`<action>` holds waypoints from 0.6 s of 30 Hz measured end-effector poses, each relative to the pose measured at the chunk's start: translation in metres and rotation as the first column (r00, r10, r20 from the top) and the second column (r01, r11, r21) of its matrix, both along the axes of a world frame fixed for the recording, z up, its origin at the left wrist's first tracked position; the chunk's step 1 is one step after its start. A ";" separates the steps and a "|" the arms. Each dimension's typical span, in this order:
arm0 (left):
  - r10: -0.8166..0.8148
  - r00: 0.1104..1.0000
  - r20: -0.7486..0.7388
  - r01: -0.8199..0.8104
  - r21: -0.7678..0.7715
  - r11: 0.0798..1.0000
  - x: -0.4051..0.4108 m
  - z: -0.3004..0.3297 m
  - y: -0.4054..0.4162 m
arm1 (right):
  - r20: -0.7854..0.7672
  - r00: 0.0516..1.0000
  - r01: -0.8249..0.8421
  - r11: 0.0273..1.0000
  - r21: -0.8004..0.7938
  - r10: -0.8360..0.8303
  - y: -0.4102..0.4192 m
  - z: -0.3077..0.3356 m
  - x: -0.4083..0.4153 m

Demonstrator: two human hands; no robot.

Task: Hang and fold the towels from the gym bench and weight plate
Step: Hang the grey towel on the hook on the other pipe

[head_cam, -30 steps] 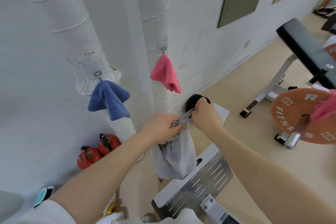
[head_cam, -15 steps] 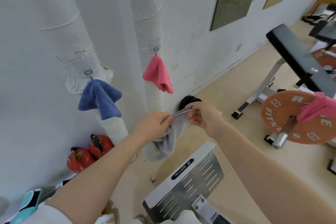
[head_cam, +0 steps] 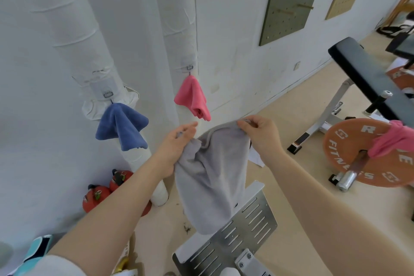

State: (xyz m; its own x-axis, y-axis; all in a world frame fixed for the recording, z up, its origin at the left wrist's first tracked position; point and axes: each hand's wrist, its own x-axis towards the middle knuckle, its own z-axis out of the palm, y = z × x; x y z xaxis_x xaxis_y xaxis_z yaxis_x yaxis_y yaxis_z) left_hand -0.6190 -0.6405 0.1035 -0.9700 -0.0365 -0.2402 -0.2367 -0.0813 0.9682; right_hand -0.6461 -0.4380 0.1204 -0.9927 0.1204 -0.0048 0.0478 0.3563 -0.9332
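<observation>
Grey towel (head_cam: 212, 177) now spread wider vs 0.5 s ago: it was a narrow bunched strip between the hands, now the top edge is pulled apart and the cloth hangs open over the slotted metal plate (head_cam: 237, 237). Left hand (head_cam: 177, 148) grips the left edge, fingers curled round it. Right hand (head_cam: 262, 134) pinches the top corner at 1 o'clock of the towel. Blue towel (head_cam: 122, 126) and pink towel (head_cam: 193, 98) hang on pipe hooks, unchanged. Another pink towel (head_cam: 394, 139) drapes on the weight plate (head_cam: 358, 154) at 3 o'clock.

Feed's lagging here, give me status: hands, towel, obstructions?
Left hand and right hand both gripping grey towel, hanging between them. Pink towel on weight plate. Nothing obstructing.
</observation>
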 end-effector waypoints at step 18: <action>0.370 0.893 0.257 -0.413 0.141 0.900 0.006 -0.027 -0.008 | 0.202 0.950 0.250 0.968 -0.036 -0.238 0.055 -0.037 -0.015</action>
State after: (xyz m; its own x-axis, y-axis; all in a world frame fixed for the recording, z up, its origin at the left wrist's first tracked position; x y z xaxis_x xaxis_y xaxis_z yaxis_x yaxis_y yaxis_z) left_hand -0.6127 -0.6483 0.0765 -0.8082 -0.3359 -0.4837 -0.3510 -0.3847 0.8537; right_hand -0.6612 -0.3832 0.0834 -0.9121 0.3522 -0.2096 0.3088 0.2541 -0.9166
